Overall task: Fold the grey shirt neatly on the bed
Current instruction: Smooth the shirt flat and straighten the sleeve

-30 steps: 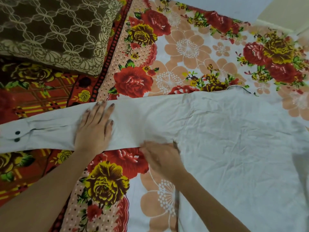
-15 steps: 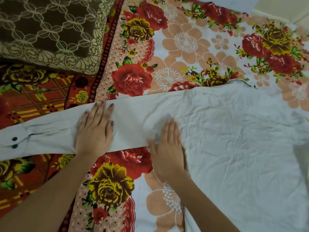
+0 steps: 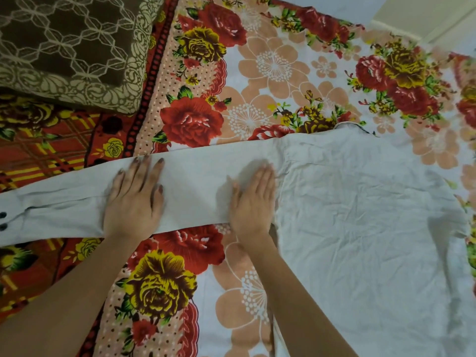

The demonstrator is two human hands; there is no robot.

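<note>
The grey shirt (image 3: 360,215) lies spread flat on the flowered bed sheet (image 3: 270,73), its body filling the right half of the view. One long sleeve (image 3: 193,191) stretches out to the left, ending in a cuff with dark buttons (image 3: 3,220) at the left edge. My left hand (image 3: 134,202) rests flat on the middle of the sleeve, fingers straight and spread. Flat too, my right hand (image 3: 251,199) presses on the sleeve close to the shoulder seam, fingers together and pointing away from me.
A brown pillow (image 3: 67,45) with a pale lattice pattern sits at the back left. The bed's far edge and a pale floor (image 3: 438,14) show at the top right. The shirt's collar (image 3: 350,126) lies at its far edge.
My right hand went from curled fingers at the sleeve's lower edge to lying flat, and has slid further away from me up the sleeve. My left hand has stayed flat on the sleeve.
</note>
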